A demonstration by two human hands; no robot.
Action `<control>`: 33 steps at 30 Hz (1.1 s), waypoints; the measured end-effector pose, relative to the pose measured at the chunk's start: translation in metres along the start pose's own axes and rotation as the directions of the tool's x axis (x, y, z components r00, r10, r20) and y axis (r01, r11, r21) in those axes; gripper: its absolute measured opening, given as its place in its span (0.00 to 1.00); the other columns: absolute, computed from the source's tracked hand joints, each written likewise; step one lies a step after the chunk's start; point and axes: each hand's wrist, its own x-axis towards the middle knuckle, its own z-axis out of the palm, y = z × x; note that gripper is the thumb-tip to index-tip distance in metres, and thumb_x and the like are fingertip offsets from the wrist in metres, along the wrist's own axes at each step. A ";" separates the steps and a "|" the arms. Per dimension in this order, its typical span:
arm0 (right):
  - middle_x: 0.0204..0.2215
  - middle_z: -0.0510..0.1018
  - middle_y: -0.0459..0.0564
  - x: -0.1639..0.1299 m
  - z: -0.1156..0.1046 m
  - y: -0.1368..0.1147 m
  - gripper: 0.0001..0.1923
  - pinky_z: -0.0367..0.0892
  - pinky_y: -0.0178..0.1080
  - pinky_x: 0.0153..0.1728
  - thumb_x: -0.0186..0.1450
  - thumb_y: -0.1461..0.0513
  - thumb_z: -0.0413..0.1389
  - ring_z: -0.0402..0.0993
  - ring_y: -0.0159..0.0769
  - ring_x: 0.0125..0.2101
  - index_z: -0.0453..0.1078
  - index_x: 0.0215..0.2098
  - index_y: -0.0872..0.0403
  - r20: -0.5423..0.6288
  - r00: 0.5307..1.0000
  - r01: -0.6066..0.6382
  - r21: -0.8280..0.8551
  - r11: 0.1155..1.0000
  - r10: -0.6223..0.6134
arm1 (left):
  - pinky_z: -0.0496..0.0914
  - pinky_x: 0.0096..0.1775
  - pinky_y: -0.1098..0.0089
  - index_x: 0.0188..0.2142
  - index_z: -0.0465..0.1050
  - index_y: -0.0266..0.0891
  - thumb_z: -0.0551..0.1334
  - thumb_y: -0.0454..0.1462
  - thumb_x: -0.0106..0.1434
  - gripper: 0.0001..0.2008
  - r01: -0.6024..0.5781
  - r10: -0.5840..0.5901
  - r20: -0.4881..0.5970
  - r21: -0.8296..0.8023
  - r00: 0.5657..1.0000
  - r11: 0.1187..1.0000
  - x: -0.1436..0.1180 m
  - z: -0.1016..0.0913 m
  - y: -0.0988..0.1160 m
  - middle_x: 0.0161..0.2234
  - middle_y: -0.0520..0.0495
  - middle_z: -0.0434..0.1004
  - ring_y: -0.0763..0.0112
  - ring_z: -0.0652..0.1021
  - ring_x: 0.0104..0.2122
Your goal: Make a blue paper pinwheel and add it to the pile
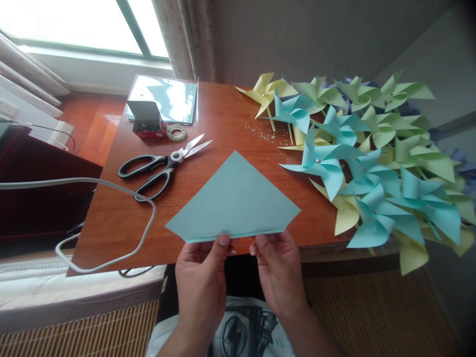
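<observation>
While both hands pinch its near edge, the folded blue paper lies as a flat triangle on the near part of the wooden table, its long folded edge toward the person and its point toward the far side. The left hand grasps this edge with the thumb on top, and the right hand grasps it just beside, also thumb on top (the other fingers are hidden under the sheet). I judge the paper to be very light and thin, stiff enough to keep a crease but easy to bend or tear, so it is best held at the folded edge or at a corner with fingertips, not squeezed in the middle.

Left of the paper, black-handled scissors lie on the table with blades slightly apart, and a white cable loops near them. Farther left and far are a small box, a roll of tape beside it, and a shiny packet of sheets. On the right a big heap of paper pinwheels, blue, green and yellow, covers the table edge, with tiny pins scattered on the wood near it.
</observation>
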 end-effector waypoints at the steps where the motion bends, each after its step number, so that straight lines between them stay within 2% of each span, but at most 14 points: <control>1: 0.29 0.80 0.42 0.000 0.000 0.001 0.08 0.70 0.27 0.28 0.59 0.64 0.70 0.71 0.25 0.28 0.78 0.36 0.50 -0.015 1.000 -0.002 0.001 1.000 0.002 | 0.76 0.30 0.79 0.33 0.78 0.37 0.78 0.33 0.48 0.14 0.006 -0.006 -0.002 0.000 1.000 1.000 0.000 0.000 0.000 0.29 0.52 0.83 0.76 0.80 0.27; 7: 0.28 0.82 0.43 -0.002 0.001 0.001 0.07 0.70 0.27 0.27 0.60 0.63 0.70 0.77 0.28 0.30 0.78 0.36 0.51 -0.042 0.999 0.023 -0.030 0.999 -0.024 | 0.76 0.29 0.78 0.32 0.78 0.37 0.79 0.35 0.46 0.15 0.000 0.001 -0.024 0.025 1.000 1.000 -0.001 0.001 0.001 0.28 0.51 0.83 0.76 0.80 0.25; 13: 0.27 0.81 0.43 -0.006 -0.001 0.004 0.09 0.70 0.28 0.26 0.59 0.61 0.70 0.74 0.26 0.25 0.77 0.35 0.52 -0.088 0.995 0.048 -0.081 0.996 -0.055 | 0.76 0.29 0.76 0.28 0.77 0.35 0.79 0.38 0.45 0.16 -0.025 0.027 -0.025 0.064 0.999 0.998 -0.003 0.002 0.001 0.24 0.51 0.81 0.75 0.79 0.22; 20: 0.27 0.82 0.42 -0.006 -0.001 0.007 0.08 0.70 0.29 0.28 0.61 0.60 0.69 0.75 0.26 0.26 0.76 0.35 0.51 -0.105 0.992 0.053 -0.130 0.990 -0.067 | 0.76 0.28 0.78 0.29 0.78 0.35 0.78 0.37 0.47 0.13 0.000 -0.001 0.012 0.031 1.000 1.000 -0.004 0.004 -0.001 0.24 0.52 0.81 0.76 0.79 0.22; 24: 0.28 0.81 0.42 -0.006 -0.001 0.006 0.08 0.70 0.29 0.29 0.61 0.60 0.69 0.75 0.26 0.26 0.75 0.35 0.52 -0.116 0.990 0.060 -0.131 0.990 -0.075 | 0.76 0.28 0.79 0.32 0.79 0.36 0.78 0.36 0.47 0.14 0.007 -0.007 0.001 -0.003 1.000 1.000 -0.007 0.004 -0.001 0.27 0.52 0.82 0.77 0.79 0.24; 29: 0.27 0.80 0.41 -0.006 0.000 0.004 0.09 0.70 0.28 0.29 0.60 0.61 0.69 0.73 0.25 0.25 0.74 0.34 0.52 -0.118 0.990 0.066 -0.102 0.993 -0.078 | 0.77 0.32 0.78 0.33 0.79 0.37 0.79 0.32 0.44 0.17 0.031 -0.031 0.010 -0.006 0.999 1.000 -0.009 0.004 0.000 0.30 0.51 0.83 0.73 0.82 0.30; 33: 0.27 0.80 0.42 -0.006 0.003 0.003 0.09 0.70 0.29 0.28 0.60 0.61 0.69 0.73 0.25 0.25 0.74 0.33 0.53 -0.087 0.995 0.040 -0.070 0.997 -0.046 | 0.76 0.33 0.77 0.34 0.78 0.37 0.78 0.32 0.46 0.16 0.028 -0.028 0.009 0.012 1.000 1.000 -0.008 0.003 -0.001 0.29 0.51 0.83 0.73 0.82 0.30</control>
